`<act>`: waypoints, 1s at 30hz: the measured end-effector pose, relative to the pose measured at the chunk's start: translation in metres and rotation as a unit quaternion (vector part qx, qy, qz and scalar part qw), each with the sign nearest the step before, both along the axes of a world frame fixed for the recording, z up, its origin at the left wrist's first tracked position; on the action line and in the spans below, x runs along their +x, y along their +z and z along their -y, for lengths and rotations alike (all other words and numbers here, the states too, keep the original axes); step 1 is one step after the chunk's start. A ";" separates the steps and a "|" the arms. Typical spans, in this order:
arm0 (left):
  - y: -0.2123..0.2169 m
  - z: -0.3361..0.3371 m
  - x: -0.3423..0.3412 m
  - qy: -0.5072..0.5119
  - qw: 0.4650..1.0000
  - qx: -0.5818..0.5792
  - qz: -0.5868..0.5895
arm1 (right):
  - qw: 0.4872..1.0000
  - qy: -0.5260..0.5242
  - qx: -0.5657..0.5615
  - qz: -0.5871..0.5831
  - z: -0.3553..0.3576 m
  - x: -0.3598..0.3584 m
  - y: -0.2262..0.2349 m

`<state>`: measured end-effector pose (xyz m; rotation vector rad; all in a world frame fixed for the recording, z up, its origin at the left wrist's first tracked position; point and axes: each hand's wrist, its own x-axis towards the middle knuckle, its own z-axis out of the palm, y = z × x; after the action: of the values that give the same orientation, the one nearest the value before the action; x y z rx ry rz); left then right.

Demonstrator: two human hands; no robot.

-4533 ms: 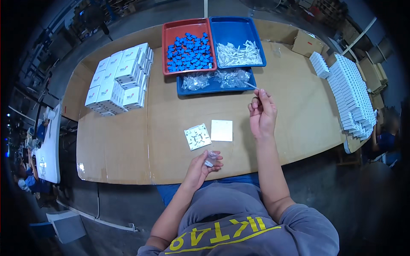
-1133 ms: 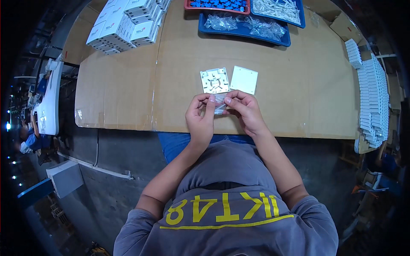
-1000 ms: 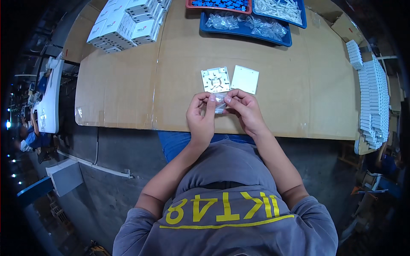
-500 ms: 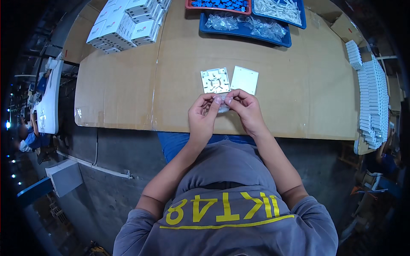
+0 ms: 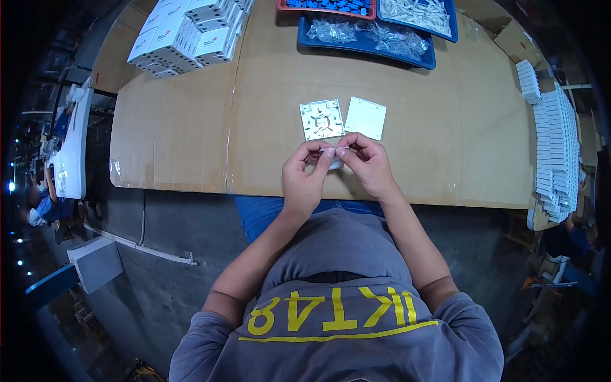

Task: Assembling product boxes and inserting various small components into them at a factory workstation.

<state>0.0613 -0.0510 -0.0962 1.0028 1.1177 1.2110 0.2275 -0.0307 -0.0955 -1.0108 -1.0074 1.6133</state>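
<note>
A small clear plastic bag [image 5: 336,163] is pinched between my two hands, close to the table's front edge. My left hand [image 5: 307,175] grips its top from the left with thumb and finger. From the other side my right hand [image 5: 370,167] pinches the same edge, the thumbs almost touching. What the bag contains is too small to make out. Just beyond my hands lies a white square box base [image 5: 322,120] with its moulded inside facing up. Beside it, to the right, rests a flat white square cover [image 5: 366,118].
White boxes [image 5: 181,39] are stacked at the far left. A blue tray [image 5: 366,49] of clear bags sits at the back, below a red tray [image 5: 326,13] of blue parts and another blue tray [image 5: 417,16] of white pieces. White covers [image 5: 552,146] stand piled along the right edge.
Both hands stay near the same spot, still pinching the bag. The thumbs have come slightly closer together, and less of the bag shows between them.
</note>
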 end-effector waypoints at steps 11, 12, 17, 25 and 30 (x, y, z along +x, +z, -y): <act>-0.006 -0.009 -0.008 -0.043 0.997 0.023 0.062 | 0.999 0.033 0.031 0.022 -0.008 0.010 0.000; -0.006 -0.008 -0.007 -0.043 0.997 0.022 0.062 | 0.999 0.034 0.030 0.023 -0.008 0.012 0.000; 0.004 -0.012 -0.008 -0.063 0.990 -0.066 0.112 | 0.998 0.043 0.048 0.028 -0.012 0.022 0.009; 0.013 -0.015 -0.005 -0.064 0.975 -0.128 0.172 | 0.983 0.117 0.094 0.102 -0.019 0.036 0.035; -0.005 -0.009 -0.015 -0.139 0.906 -0.307 0.258 | 0.977 0.128 0.123 0.122 -0.019 0.037 0.048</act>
<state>0.0464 -0.0424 -0.1012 0.3074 0.8088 0.7435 0.2642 -0.0121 -0.0479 -0.9520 -1.5174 1.5419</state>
